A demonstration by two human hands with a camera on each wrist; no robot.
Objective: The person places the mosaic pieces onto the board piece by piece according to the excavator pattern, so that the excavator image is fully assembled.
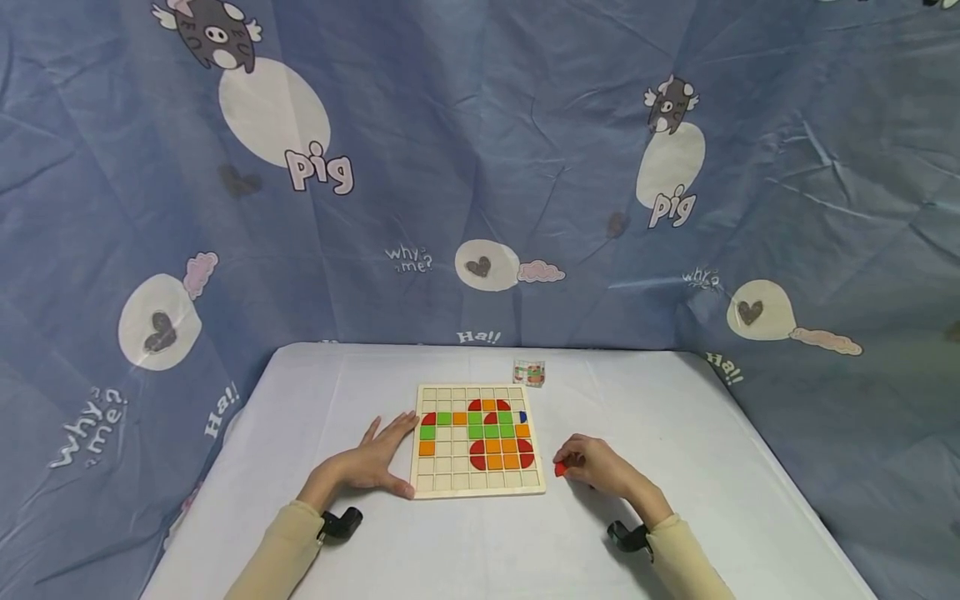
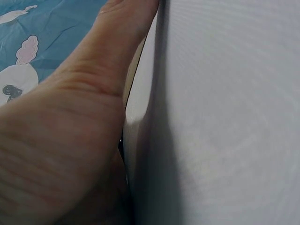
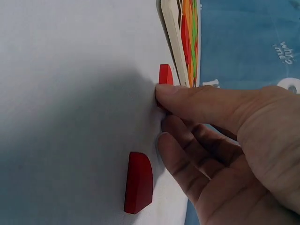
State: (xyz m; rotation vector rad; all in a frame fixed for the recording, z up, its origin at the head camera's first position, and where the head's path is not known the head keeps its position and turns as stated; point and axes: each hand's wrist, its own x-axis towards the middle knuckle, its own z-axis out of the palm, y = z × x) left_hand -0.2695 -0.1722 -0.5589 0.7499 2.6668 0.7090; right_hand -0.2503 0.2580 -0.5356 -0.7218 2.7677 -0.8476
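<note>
A wooden grid board (image 1: 442, 483) lies on the white table, partly filled with red, green, orange and blue tiles. Spread along its left edge, my left hand (image 1: 367, 461) touches the frame with straight fingers and thumb. To the right of the board, my right hand (image 1: 600, 468) pinches a small red tile (image 1: 560, 469) between thumb and fingers, close over the table. In the right wrist view, the thumb covers part of that red tile (image 3: 165, 75). A second red tile (image 3: 138, 183) with a curved side lies below the fingers there.
A small printed pattern card (image 1: 529, 372) lies behind the board near its far right corner. The white tabletop (image 1: 465, 550) ends at a blue cloth backdrop (image 1: 420, 183). Each wrist wears a black camera strap (image 1: 341, 523).
</note>
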